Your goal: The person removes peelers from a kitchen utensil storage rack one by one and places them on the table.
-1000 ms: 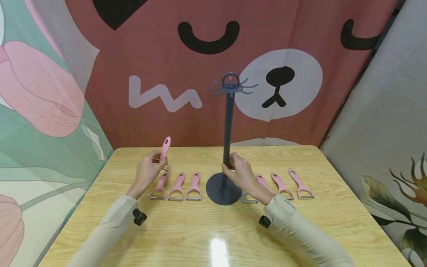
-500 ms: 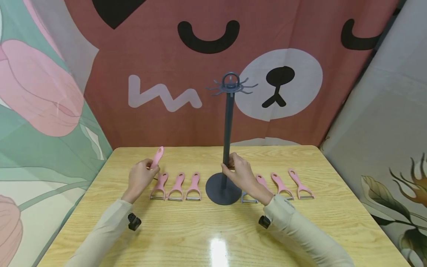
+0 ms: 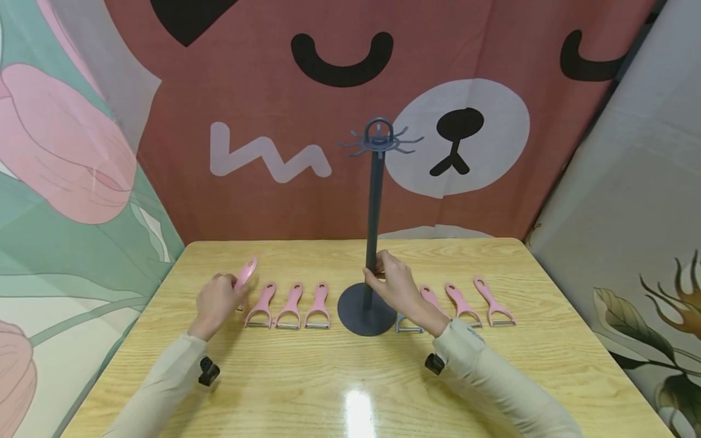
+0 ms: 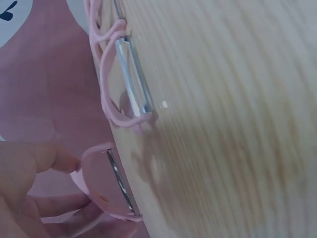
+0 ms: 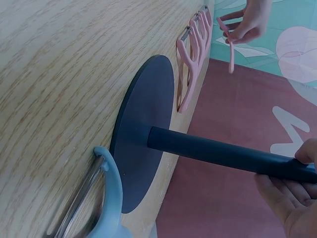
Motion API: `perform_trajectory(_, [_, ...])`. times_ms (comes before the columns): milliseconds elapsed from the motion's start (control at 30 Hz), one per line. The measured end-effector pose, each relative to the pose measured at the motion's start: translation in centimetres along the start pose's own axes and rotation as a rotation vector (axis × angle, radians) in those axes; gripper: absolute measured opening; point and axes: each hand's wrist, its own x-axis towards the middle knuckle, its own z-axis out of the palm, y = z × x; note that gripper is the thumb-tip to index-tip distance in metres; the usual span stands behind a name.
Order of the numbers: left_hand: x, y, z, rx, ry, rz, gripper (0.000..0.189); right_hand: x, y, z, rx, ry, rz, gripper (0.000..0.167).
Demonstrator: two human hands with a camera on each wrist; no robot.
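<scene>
My left hand (image 3: 216, 302) pinches a pink peeler (image 3: 246, 272) near its head, at the left end of the row, the handle pointing up and away. In the left wrist view the peeler's blade (image 4: 122, 186) hangs close over the tabletop, beside a lying pink peeler (image 4: 105, 84). My right hand (image 3: 402, 289) grips the lower pole (image 3: 375, 207) of a dark hook stand, thumb and fingers around it. The stand is upright on its round base (image 3: 356, 310), and its hooks (image 3: 379, 145) at the top carry nothing.
Three pink peelers (image 3: 294, 298) lie left of the base on the wooden table (image 3: 296, 383). To its right lie a blue peeler (image 5: 115, 193), partly hidden by my right arm, and three pink peelers (image 3: 490, 298). A printed cloth (image 3: 263, 207) hangs behind the table.
My left hand has moved left and lower with the pink peeler, ending beyond the left row. My right hand and the stand have stayed put.
</scene>
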Motion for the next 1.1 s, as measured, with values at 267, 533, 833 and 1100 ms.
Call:
perform_trajectory(267, [-0.3,-0.29,0.03,0.102,-0.149,-0.067,0.036,-0.02,-0.25,-0.02,0.017,-0.021,0.02,0.014])
perform_trajectory(533, [-0.51,-0.53,0.15,0.145,-0.228,-0.098,0.036,0.0,-0.2,-0.05,0.006,-0.006,0.012,0.014])
perform_trajectory(833, [-0.81,-0.94,0.16,0.161,-0.276,-0.111,0.034,-0.04,-0.11,-0.01,0.016,-0.02,0.027,0.013])
perform_trajectory(1100, [-0.79,-0.9,0.25,0.174,-0.292,-0.126,0.037,0.01,-0.15,-0.04,0.011,-0.023,0.026,0.014])
